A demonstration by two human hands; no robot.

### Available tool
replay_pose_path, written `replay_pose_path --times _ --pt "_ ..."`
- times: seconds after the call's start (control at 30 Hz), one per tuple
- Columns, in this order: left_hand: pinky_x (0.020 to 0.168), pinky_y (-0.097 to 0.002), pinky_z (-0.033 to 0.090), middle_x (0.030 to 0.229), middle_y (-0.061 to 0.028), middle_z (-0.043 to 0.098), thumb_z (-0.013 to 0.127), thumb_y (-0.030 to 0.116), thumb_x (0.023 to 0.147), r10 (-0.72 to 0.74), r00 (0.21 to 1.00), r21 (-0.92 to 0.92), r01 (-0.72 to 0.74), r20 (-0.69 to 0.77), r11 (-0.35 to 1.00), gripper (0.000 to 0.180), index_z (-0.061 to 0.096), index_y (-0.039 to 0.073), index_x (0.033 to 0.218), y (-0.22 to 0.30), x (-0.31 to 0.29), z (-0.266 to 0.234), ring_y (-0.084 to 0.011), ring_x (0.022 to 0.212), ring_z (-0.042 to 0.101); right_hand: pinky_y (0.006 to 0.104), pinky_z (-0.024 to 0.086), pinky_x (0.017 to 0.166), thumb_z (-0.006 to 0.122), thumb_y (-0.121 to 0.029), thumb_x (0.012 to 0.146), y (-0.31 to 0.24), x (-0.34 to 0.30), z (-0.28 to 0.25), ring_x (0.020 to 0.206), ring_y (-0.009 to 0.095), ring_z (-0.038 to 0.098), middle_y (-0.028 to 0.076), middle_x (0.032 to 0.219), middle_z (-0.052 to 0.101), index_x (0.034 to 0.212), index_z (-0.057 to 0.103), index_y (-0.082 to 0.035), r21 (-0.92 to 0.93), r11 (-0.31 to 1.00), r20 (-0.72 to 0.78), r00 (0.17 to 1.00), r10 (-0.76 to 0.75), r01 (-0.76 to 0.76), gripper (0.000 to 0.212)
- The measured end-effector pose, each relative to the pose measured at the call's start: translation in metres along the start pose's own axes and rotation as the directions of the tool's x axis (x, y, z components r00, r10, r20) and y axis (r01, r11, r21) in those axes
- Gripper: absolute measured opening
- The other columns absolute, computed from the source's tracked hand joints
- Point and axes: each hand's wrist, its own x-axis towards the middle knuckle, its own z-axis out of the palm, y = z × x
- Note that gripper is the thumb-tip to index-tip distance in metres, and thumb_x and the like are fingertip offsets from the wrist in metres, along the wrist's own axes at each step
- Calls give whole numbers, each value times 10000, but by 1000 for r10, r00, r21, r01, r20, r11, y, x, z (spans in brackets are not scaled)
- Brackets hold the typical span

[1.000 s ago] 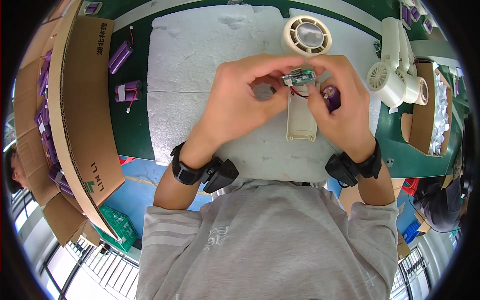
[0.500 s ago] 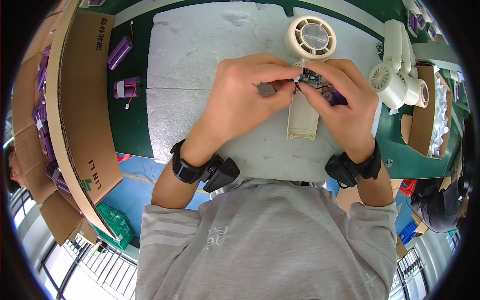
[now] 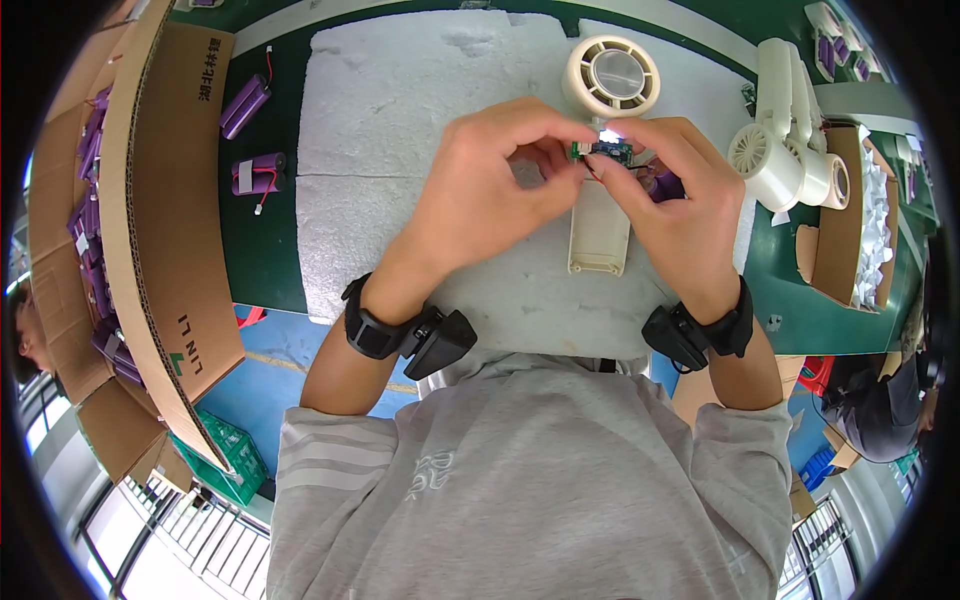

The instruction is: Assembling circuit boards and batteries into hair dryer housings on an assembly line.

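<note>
My left hand (image 3: 497,188) pinches the left end of the board (image 3: 615,153) between thumb and forefinger, close to its white plug (image 3: 583,149). My right hand (image 3: 692,205) pinches the board too, coming in from 4 o'clock, thumb across its lower edge. A purple battery (image 3: 666,187) sits by the right fingers; whether they grip it, I cannot tell. The board is over the upper part of the shell (image 3: 598,242) — touching or just above, I can't say — and the shell runs toward 6 o'clock on the foam (image 3: 400,220). At 12 o'clock, just past my fingertips, is the fan (image 3: 613,75).

I take the step in hand to be working at the plug and wires (image 3: 594,171), the board not yet settled in the shell. The next move, I judge, calls for a steady board and light fingertips — wires kept clear of the shell's edges, battery unstrained.
</note>
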Motion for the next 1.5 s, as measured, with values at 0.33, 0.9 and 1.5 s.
replay_pose_path --times 0.33,0.9,1.5 --pt "641 -282 520 925 -84 589 686 -28 727 -124 989 123 115 74 986 376 586 57 1080 12 -1 11 -164 708 610 228 440 539 720 -39 797 -11 -4 -8 586 105 555 49 881 654 963 672 -30 -15 994 13 994 111 -110 173" --pt "571 -299 475 725 -58 572 671 13 703 -237 971 183 226 40 957 333 584 86 1015 17 0 16 -164 601 568 243 445 523 736 -8 763 0 -4 -8 583 107 557 42 866 633 896 678 -19 -13 1000 72 997 8 -8 145" --pt "656 -254 510 786 -70 633 626 -31 821 -174 979 -14 176 104 984 287 557 44 1089 9 -2 8 -123 698 618 242 438 515 752 -39 761 -4 -6 -7 565 127 541 52 858 633 920 698 -38 -178 983 56 997 -44 53 168"
